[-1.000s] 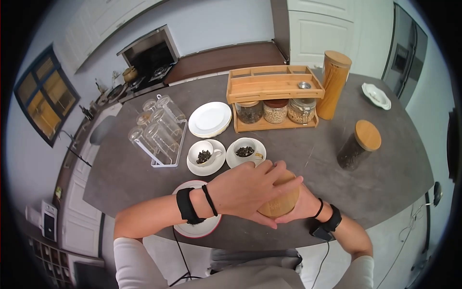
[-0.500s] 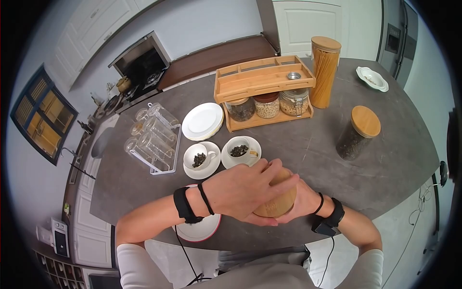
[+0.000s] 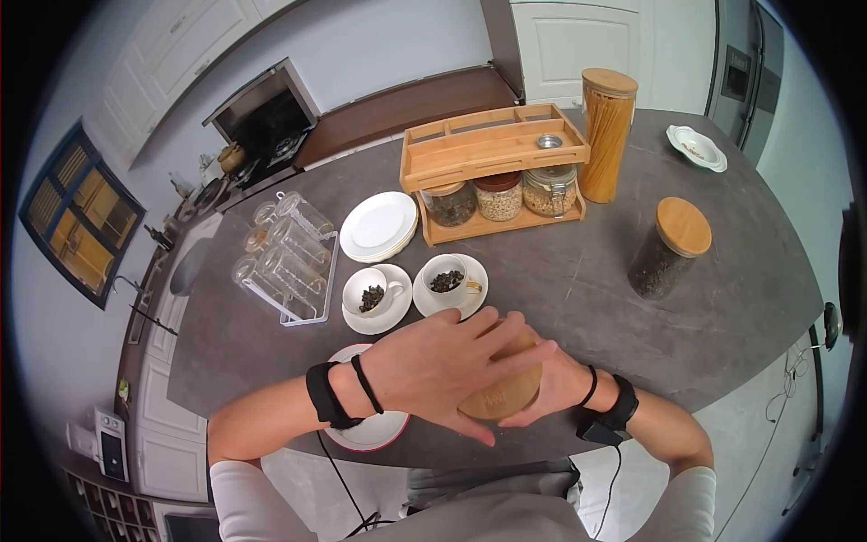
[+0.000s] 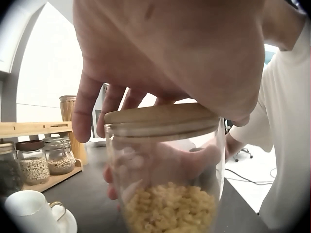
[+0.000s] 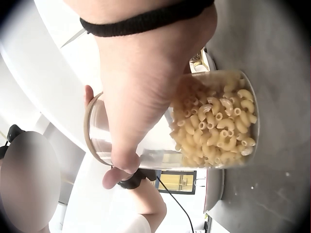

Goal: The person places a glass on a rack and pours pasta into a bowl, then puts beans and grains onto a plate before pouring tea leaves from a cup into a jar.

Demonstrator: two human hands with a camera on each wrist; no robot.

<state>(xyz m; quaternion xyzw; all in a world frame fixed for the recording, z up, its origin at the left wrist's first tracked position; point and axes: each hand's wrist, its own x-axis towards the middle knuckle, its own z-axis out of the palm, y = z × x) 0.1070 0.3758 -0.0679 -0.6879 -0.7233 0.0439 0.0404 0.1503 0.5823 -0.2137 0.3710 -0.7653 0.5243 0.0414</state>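
A glass jar [image 5: 214, 121] of elbow macaroni stands near the counter's front edge with its round wooden lid [image 3: 501, 397] on top. My right hand [image 3: 564, 384] grips the jar's side, thumb and fingers wrapped round the glass. Over the lid lies my left hand [image 3: 429, 370], palm down, its fingers spread and fairly straight and its thumb away from the rim. In the left wrist view the heel of that palm overlaps the lid, which looks slightly tilted. Beyond the hands, two white cups, the left one [image 3: 358, 291] and the right one [image 3: 438, 269], hold dark curled leaves on saucers.
A red-rimmed plate [image 3: 370, 435] lies partly under the left forearm. Behind are a glass rack [image 3: 321, 307], stacked white plates [image 3: 375, 224], a wooden shelf [image 3: 492, 163] with jars, and a tall spaghetti jar [image 3: 603, 144]. To the right stand a dark-filled jar [image 3: 659, 262] and a white dish [image 3: 695, 147].
My left hand has loosened from the lid: its fingers have spread and its thumb has swung off the rim. The jar and right hand have shifted slightly left in view.
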